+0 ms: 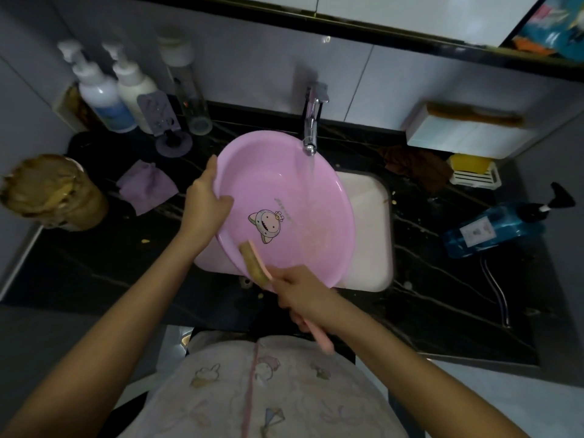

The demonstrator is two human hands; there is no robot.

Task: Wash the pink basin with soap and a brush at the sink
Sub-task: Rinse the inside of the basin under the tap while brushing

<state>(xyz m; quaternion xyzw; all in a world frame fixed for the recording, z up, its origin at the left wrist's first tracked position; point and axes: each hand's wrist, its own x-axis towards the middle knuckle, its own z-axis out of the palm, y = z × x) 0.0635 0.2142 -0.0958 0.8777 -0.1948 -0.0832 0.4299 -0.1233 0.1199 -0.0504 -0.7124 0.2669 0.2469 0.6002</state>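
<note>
The pink basin (303, 191), with a cartoon animal printed on its bottom, is tilted over the white sink (371, 235). My left hand (205, 200) grips the basin's left rim. My right hand (303, 298) holds a pink-handled brush (254, 260), whose tan bristles rest on the basin's lower inside wall near the rim. Water runs from the chrome faucet (311, 121) into the basin's upper part.
Two white pump bottles (104, 90), a clear bottle (189, 96) and a purple cloth (147, 186) stand on the black counter at left. A blue pump bottle (493, 230) lies at right, near a yellow soap on a white rack (474, 172) and a brown rag (417, 164).
</note>
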